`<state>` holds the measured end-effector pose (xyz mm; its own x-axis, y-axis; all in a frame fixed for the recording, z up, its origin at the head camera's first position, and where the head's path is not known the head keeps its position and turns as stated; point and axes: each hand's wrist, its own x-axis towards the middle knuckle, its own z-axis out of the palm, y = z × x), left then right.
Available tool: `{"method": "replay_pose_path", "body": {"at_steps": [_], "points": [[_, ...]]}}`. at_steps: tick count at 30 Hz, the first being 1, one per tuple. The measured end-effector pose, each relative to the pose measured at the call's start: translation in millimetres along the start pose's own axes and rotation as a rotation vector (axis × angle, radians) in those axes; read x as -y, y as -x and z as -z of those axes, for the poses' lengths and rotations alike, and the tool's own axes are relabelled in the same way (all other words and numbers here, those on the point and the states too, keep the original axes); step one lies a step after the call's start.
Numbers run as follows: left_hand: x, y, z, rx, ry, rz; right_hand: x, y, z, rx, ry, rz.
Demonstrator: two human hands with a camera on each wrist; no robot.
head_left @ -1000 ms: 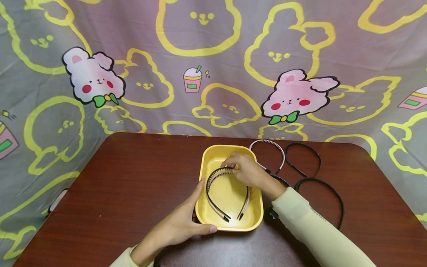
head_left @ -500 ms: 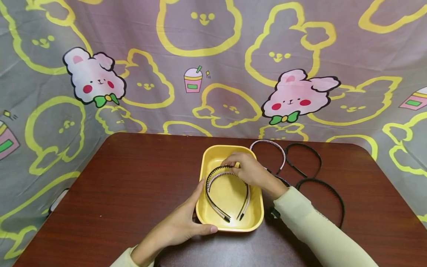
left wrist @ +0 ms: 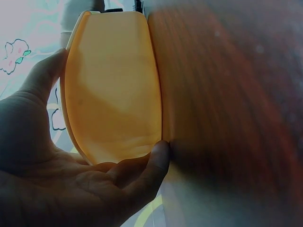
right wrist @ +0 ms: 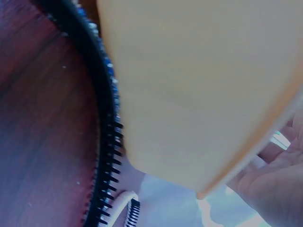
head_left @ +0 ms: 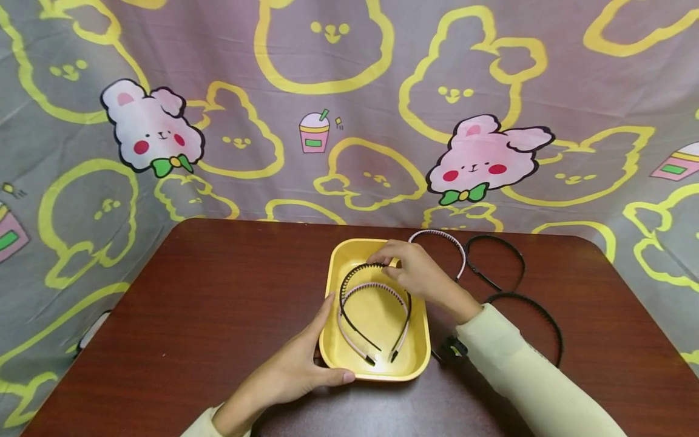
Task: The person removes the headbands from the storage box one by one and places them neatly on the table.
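My left hand (head_left: 289,367) grips a yellow plastic box (head_left: 419,358) by its near left corner, thumb at the front rim and fingers along the left side. In the left wrist view its fingers curl round the outer wall (left wrist: 113,85). Reaching into the box, my right hand (head_left: 419,274) pinches a thin black toothed headband (head_left: 354,272) near the top of its arch. Below that arch, a pale pink headband (head_left: 373,284) lies in the box, its ends towards me and overlapped by the black one. In the right wrist view the box wall hides the right fingertips.
Right of the box, a pale pink headband (head_left: 437,232) and two black headbands, one farther back (head_left: 491,237) and one nearer (head_left: 548,315), lie on the brown table (head_left: 218,291). Another black headband with glittery blue trim (right wrist: 108,85) lies against the box's right side, hidden under my forearm.
My right hand has drawn the black headband away from me and slightly right, so its arch now stands apart from the pink one. The left hand and box have stayed put.
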<state>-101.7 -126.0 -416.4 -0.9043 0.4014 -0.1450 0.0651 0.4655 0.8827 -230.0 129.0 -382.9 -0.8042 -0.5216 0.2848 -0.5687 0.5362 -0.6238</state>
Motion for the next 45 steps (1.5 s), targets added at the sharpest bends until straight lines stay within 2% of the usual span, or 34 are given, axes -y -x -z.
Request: {"method": "replay_pose_path", "body": {"at_steps": [20, 34, 45], "points": [[0.2, 0.7, -0.1, -0.005, -0.027, -0.015, 6, 6.2, 29, -0.027, 0.048, -0.068], [0.0, 1.3, -1.5, -0.007, -0.018, -0.002, -1, 20.4, 51, -0.042, 0.036, -0.138], [-1.0, 1.5, -1.0, -0.005, -0.015, -0.018, -15, 35.2, 73, -0.037, 0.075, -0.221]]}}
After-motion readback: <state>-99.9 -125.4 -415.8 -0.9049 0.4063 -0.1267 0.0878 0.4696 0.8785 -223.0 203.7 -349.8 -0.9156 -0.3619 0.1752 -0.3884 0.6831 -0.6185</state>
